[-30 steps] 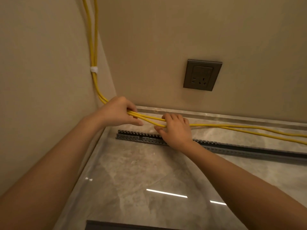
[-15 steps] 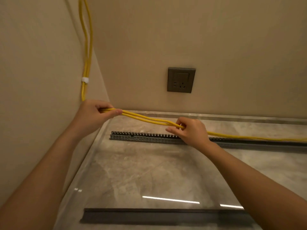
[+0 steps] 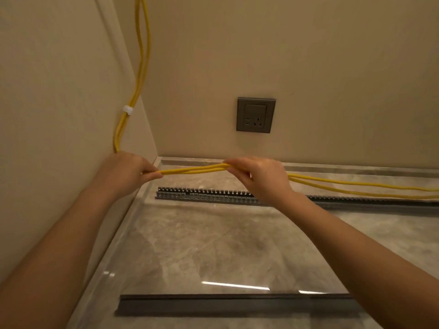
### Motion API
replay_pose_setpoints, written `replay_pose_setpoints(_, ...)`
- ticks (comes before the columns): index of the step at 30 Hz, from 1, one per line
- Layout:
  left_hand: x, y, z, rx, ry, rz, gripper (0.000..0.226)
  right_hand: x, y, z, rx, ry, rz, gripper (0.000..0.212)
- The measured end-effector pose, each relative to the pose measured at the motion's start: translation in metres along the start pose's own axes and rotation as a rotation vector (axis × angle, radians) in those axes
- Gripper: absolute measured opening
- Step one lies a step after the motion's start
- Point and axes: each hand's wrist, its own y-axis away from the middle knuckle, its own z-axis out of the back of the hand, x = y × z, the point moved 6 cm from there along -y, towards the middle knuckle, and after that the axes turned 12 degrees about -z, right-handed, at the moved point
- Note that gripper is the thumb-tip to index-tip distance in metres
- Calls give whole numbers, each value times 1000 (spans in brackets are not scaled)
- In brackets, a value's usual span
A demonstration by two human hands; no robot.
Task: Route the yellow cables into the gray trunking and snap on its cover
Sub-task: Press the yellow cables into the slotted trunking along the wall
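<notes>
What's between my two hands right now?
A stretch of the yellow cables, gripped by left hand and right hand, not yet in the gray trunking, seen in head view.

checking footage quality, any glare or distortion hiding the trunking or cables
Head view: dim, warm light; glare streaks on the glossy floor, clear of the gray trunking and yellow cables; wide-angle lens tilts the wall corner.

The trunking (image 3: 204, 195) is laid across mid-frame on the marble surface (image 3: 213, 245); the cover (image 3: 237, 306) is laid at lower centre.
</notes>
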Motion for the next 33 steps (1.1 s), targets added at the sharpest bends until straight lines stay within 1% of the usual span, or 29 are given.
replay_pose_setpoints(2,-6,-4,-14,92,-225,-69,30,-2,6,-20,92,23,28,38)
replay_pose_setpoints(3,-8,-4,-22,136,-299,-70,30,-3,10,-28,128,35,28,38)
replay_pose_setpoints(7,-6,-3,-55,279,-487,-64,31,-6,15,-54,165,79,3,33)
replay_pose_setpoints(8,-3,-3,-61,302,-494,-46,31,-4,16,-58,172,85,3,33)
replay_pose_setpoints(9,3,-3,-67,321,-501,-36,29,1,14,-62,178,91,8,32)
replay_pose_setpoints(11,10,-2,-78,328,-540,-77,18,12,9,-68,184,104,31,27)
replay_pose_setpoints(13,16,-6,-83,294,-511,-101,17,20,2,-72,186,124,48,28)
replay_pose_setpoints(15,19,-6,-90,327,-524,-94,9,20,-3,-78,203,135,38,31)
replay_pose_setpoints(16,20,-6,-94,346,-551,-82,15,17,-3,-81,217,129,33,30)
replay_pose_setpoints(17,20,-8,-94,309,-559,-89,20,13,-1,-86,237,124,27,30)
replay_pose_setpoints(19,21,-6,-95,299,-562,-96,22,7,2,-93,275,140,23,33)
replay_pose_setpoints(21,18,-3,-94,264,-527,-134,19,2,5,-98,289,151,22,36)
replay_pose_setpoints(24,20,0,-98,175,-459,-173,19,-3,11,-103,314,124,5,34)
replay_pose_setpoints(27,19,-1,-101,143,-401,-179,14,-5,19,-105,351,94,15,34)
replay_pose_setpoints(30,18,-1,-97,171,-333,-159,4,-7,22,-105,347,79,34,33)
replay_pose_setpoints(33,17,1,-93,151,-267,-114,15,-8,22,-101,318,13,32,31)
